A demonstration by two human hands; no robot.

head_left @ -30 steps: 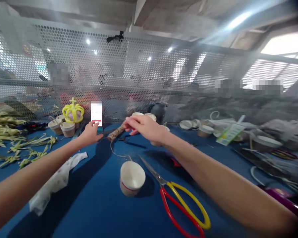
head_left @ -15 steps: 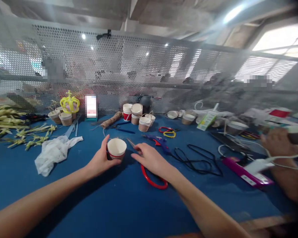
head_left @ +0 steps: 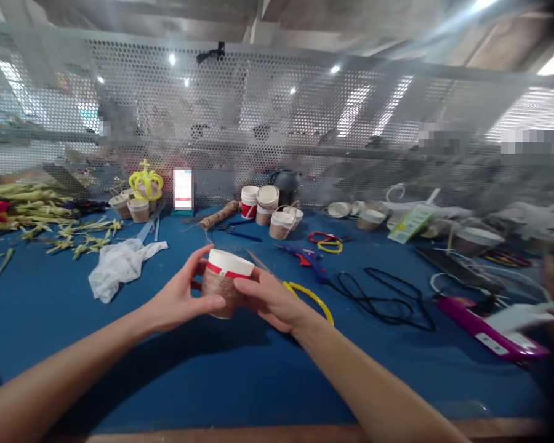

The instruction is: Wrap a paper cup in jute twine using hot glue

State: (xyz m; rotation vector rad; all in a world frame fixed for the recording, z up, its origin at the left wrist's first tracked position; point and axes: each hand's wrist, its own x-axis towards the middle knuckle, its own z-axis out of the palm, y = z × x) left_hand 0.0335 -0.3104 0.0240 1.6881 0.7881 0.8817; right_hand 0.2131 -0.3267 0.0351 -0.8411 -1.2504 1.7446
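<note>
Between my two hands is a paper cup [head_left: 224,284], wrapped in brown twine up to a red band below its white rim. It tilts slightly. My left hand [head_left: 189,289] is closed round its left side, with the thumb across the front. My right hand [head_left: 270,295] grips the cup's right side, thumb near the red band. Just beyond the right hand lie scissors with a yellow handle [head_left: 314,301], partly hidden by that hand. A blue glue gun [head_left: 310,261] rests farther back to the right.
Twine-covered cups [head_left: 281,224] stand at the back beside a roll of twine [head_left: 219,215]. A crumpled white plastic bag [head_left: 117,267] lies left. A black cord [head_left: 383,301] and a purple power strip [head_left: 492,329] are at right. Dried stalks [head_left: 28,206] fill the far left.
My right hand has left the scissors and now holds the cup together with my left hand. The cup is raised and tilted, showing its twine side. The view has shifted right-to-left slightly.
</note>
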